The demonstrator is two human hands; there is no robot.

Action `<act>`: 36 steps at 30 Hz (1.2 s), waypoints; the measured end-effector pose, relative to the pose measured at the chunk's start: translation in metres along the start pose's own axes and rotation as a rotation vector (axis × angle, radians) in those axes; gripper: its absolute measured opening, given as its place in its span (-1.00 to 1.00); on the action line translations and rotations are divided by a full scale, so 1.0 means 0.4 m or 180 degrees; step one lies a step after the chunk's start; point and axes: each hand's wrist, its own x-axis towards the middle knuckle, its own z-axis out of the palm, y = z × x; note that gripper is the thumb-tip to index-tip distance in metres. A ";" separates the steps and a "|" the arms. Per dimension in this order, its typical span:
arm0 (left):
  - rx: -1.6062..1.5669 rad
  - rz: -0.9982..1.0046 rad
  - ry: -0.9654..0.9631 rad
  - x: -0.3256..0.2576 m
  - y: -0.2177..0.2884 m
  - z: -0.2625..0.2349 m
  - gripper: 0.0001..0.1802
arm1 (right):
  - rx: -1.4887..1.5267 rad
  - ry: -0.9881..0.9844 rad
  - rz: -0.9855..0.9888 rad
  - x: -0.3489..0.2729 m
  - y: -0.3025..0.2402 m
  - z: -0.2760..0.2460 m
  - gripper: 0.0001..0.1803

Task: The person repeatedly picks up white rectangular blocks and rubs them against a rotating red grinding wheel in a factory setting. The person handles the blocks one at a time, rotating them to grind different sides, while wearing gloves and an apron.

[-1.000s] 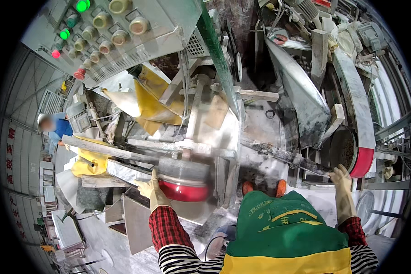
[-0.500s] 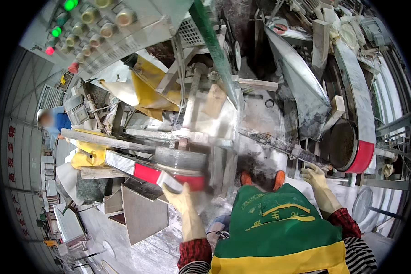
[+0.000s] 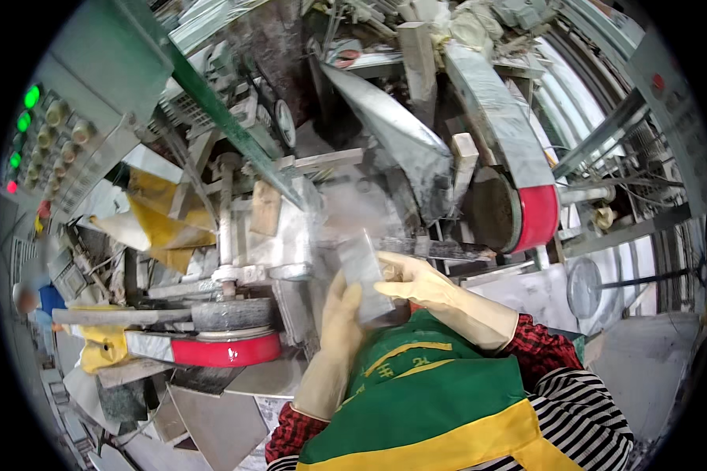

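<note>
A flat grey rectangular slab point(image 3: 364, 275), its material unclear and its outline blurred, is held up in front of the green apron point(image 3: 424, 365). My left hand point(image 3: 340, 310), in a cream rubber glove, grips its left edge with the thumb lying over the face. On the opposite edge, my gloved right hand point(image 3: 424, 290) has its fingers curled in and touching the slab. To the left is a grinding wheel point(image 3: 232, 315) with a red band point(image 3: 226, 350) along its near side; neither hand touches it.
Another wheel point(image 3: 491, 208) with a red guard point(image 3: 538, 217) stands at the right. A control box point(image 3: 63, 125) with lit green and red lamps hangs at the upper left. A green post point(image 3: 228, 118) slants across the machinery. A round clear disc point(image 3: 584, 288) is at right.
My left hand has brought the slab away from the left wheel to my middle. The right hand has come across from the right and taken hold too. The view has swung right.
</note>
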 end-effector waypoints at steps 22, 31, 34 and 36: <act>0.0632 -0.0032 -0.0170 0.056 0.003 0.117 -0.31 | 0.0460 0.0655 -0.0299 -0.129 0.004 -0.091 -0.18; 0.1579 0.0009 -0.0759 0.083 0.066 0.179 -0.14 | 0.0707 0.0177 -0.0553 -0.187 -0.059 -0.066 -0.08; 0.1953 0.0042 -0.0488 0.132 0.063 0.139 -0.40 | 0.0602 0.0374 -0.0519 -0.187 -0.020 -0.097 -0.07; 0.2336 -0.0171 -0.0099 0.172 0.064 0.117 -0.49 | 0.0676 0.0390 -0.0477 -0.201 -0.039 -0.079 -0.07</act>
